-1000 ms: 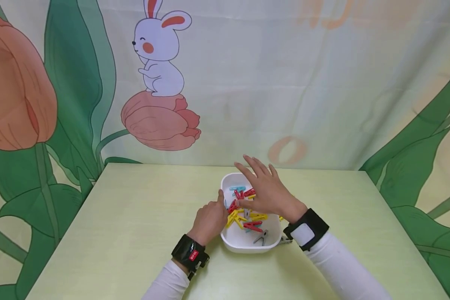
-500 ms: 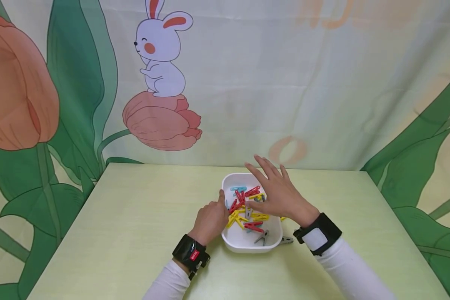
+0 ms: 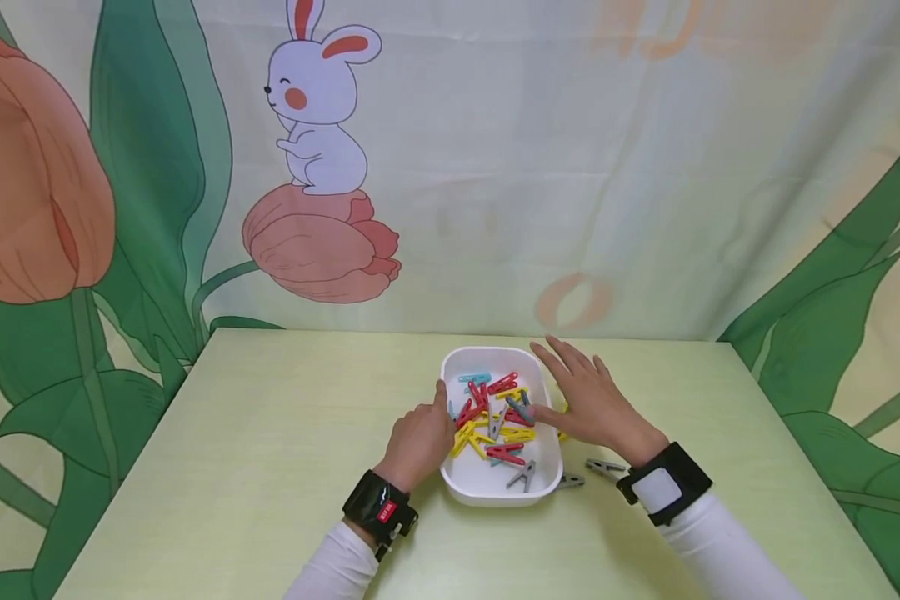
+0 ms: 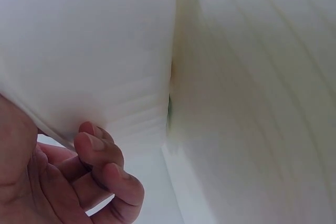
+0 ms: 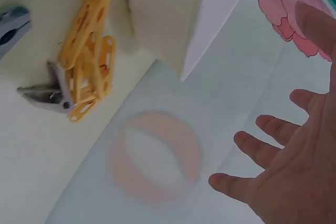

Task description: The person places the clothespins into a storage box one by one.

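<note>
Backdrop cloth (image 3: 465, 208) w/ cartoon print hangs behind a pale yellow-green surface (image 3: 292, 417). Far L: orange tulip (image 3: 37, 167) & big green leaves (image 3: 146, 142), then a white rabbit (image 3: 322, 150) on a pink tulip (image 3: 315, 246).

Next, person's L hand (image 3: 417, 442), black wristband (image 3: 367, 500) & white sleeve (image 3: 337, 567) behind it. Its fingers are grasping the L edge of a white tub (image 3: 495, 498); L wrist view has several curled at the outside wall. Tub sits upright on the surface, a bit R of centre, near the back edge. Inside, clips lie jumbled: turquoise clip (image 3: 475, 378) toward the back, red clips (image 3: 505, 450) & yellow clips (image 3: 519, 434) mid, some overlapping, V-shaped grey clip (image 3: 523, 476) up front.

R hand (image 3: 596, 406) is at the tub's R side, fingers spread & released, thumb by a blue-grey clip (image 3: 520, 408); can't tell if touching. Loose on the surface, R of tub: one grey peg (image 3: 572, 481) just beside the wall, another peg (image 3: 603, 467) near the R wrist. R wrist view also gives yellow pegs (image 5: 86, 30) bunched w/ a small grey one (image 5: 58, 98). Far R: more leaves (image 3: 832, 350).
</note>
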Action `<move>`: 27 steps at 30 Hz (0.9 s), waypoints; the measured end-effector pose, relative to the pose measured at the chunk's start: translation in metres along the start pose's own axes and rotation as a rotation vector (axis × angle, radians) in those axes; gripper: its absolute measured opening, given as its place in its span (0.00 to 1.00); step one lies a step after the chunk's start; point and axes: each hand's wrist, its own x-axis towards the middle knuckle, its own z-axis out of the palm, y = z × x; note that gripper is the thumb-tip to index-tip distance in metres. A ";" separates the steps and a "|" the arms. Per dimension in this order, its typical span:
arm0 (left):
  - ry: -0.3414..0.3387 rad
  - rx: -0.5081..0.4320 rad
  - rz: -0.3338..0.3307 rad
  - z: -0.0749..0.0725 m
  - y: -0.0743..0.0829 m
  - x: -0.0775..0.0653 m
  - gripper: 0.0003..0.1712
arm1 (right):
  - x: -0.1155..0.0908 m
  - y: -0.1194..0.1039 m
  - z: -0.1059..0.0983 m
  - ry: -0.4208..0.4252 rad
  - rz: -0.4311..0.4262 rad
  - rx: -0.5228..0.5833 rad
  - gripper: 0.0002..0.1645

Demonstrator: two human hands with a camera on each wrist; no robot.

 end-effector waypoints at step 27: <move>0.006 -0.010 0.001 0.000 0.000 0.000 0.36 | -0.046 0.064 0.035 -0.269 0.214 0.063 0.56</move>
